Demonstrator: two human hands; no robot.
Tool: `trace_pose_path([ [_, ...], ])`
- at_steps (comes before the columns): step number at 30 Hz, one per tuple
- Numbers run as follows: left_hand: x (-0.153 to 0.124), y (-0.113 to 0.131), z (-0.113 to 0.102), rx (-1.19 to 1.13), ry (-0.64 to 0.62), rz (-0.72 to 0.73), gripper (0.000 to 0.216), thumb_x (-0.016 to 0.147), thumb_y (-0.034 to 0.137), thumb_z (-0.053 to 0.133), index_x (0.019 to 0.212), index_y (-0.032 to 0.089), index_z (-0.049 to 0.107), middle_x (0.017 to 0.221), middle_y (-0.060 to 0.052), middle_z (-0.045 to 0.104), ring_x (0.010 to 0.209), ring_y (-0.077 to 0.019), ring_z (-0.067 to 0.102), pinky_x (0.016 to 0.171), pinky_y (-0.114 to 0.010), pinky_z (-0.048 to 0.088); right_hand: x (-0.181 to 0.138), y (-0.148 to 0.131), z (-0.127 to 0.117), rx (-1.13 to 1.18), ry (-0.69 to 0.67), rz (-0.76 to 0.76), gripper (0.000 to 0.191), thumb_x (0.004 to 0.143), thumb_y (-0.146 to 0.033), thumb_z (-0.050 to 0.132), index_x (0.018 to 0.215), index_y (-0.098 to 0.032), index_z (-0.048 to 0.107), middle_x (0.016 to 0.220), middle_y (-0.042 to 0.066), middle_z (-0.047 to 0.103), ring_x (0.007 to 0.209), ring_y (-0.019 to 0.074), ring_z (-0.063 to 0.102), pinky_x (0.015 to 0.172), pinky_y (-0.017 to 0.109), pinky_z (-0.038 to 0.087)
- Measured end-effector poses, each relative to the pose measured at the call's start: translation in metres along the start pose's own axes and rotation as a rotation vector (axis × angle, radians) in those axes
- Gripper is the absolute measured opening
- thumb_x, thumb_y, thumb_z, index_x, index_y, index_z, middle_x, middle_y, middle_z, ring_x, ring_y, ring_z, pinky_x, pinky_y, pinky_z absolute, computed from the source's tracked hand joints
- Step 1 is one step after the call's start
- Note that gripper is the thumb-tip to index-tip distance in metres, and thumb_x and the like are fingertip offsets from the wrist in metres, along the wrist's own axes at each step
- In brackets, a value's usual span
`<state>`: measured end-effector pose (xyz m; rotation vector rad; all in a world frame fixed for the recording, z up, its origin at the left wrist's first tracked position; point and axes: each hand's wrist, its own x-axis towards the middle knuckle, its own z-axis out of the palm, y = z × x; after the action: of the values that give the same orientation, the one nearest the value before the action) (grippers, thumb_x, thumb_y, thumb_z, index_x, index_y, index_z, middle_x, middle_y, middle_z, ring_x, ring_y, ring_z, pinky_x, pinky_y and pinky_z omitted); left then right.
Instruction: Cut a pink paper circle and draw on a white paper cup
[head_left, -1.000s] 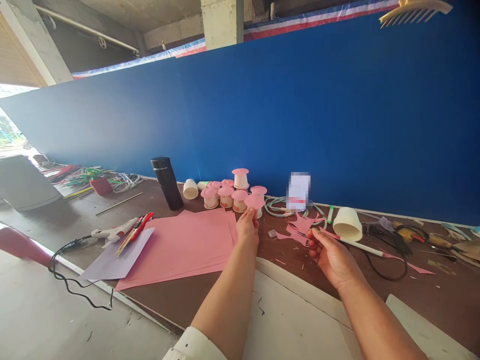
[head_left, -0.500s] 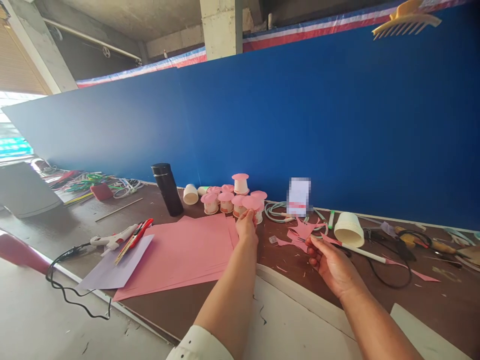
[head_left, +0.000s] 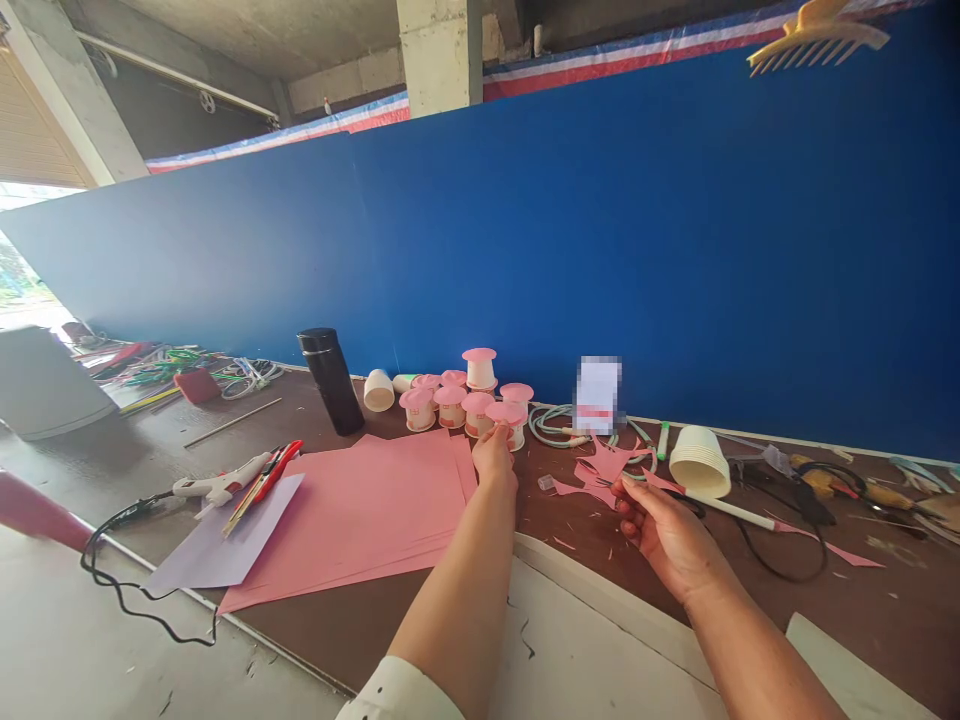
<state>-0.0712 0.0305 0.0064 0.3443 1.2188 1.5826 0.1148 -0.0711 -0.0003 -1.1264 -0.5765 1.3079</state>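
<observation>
My left hand (head_left: 494,458) reaches forward to a small white paper cup topped with a pink paper disc (head_left: 508,420), fingers closed round it at the near edge of a cluster of several like cups (head_left: 450,395). My right hand (head_left: 660,525) hovers palm up over the brown table, fingers curled on a thin tool (head_left: 611,483) that looks like small scissors. Pink paper scraps (head_left: 600,465) lie just beyond it. A stack of pink paper sheets (head_left: 367,505) lies left of my left arm.
A black flask (head_left: 328,380) stands left of the cups. A glue gun (head_left: 217,487), red cutter (head_left: 270,470) and grey sheet (head_left: 217,540) lie at left. White stacked cups (head_left: 699,460), a pen (head_left: 731,510), cables (head_left: 787,540) and tools sit right. A blue board (head_left: 600,230) backs the table.
My left hand has carried the pink-topped cup forward and lower, down to the table beside the cluster. The right hand has barely shifted.
</observation>
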Motion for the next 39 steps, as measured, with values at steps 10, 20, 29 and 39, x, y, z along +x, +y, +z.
trace_pose_path([
  [10,-0.004,0.000,-0.001,0.029,0.012,-0.006,0.024,0.074,0.034,0.074,0.070,0.017,0.058,0.069,0.001,0.056,0.049,-0.0061,0.041,0.045,-0.021,0.024,0.000,-0.001,-0.001,-0.016,0.010,-0.013,0.023,0.061,-0.032,0.084,0.077,-0.021,0.071,0.081,0.001,0.070,0.060,0.0091,0.057,0.042,0.016,0.042],
  [20,-0.016,-0.003,-0.013,0.121,0.003,0.033,0.039,0.080,0.056,0.064,0.072,0.018,0.055,0.056,0.005,0.041,0.045,-0.0065,0.030,0.043,-0.023,0.023,0.005,0.008,-0.003,-0.273,0.026,-0.187,0.031,0.062,-0.050,0.081,0.074,-0.022,0.074,0.078,0.002,0.069,0.063,0.0130,0.053,0.047,0.022,0.040],
  [29,-0.038,0.000,-0.038,0.243,-0.083,0.271,0.027,0.073,0.042,0.069,0.066,0.019,0.057,0.064,0.001,0.052,0.062,-0.0128,0.049,0.058,-0.024,0.036,-0.006,0.021,0.009,-0.759,-0.046,-0.490,0.035,0.072,-0.059,0.067,0.073,-0.024,0.071,0.059,0.000,0.062,0.059,0.0178,0.053,0.059,0.030,0.039],
  [39,-0.062,-0.002,-0.048,0.214,-0.182,0.262,0.025,0.074,0.040,0.066,0.068,0.019,0.054,0.063,0.002,0.053,0.056,-0.0099,0.043,0.055,-0.023,0.032,-0.010,0.021,0.015,-0.831,0.013,-0.475,0.038,0.068,-0.062,0.064,0.071,-0.024,0.069,0.059,0.000,0.062,0.056,0.0183,0.053,0.059,0.031,0.039],
])
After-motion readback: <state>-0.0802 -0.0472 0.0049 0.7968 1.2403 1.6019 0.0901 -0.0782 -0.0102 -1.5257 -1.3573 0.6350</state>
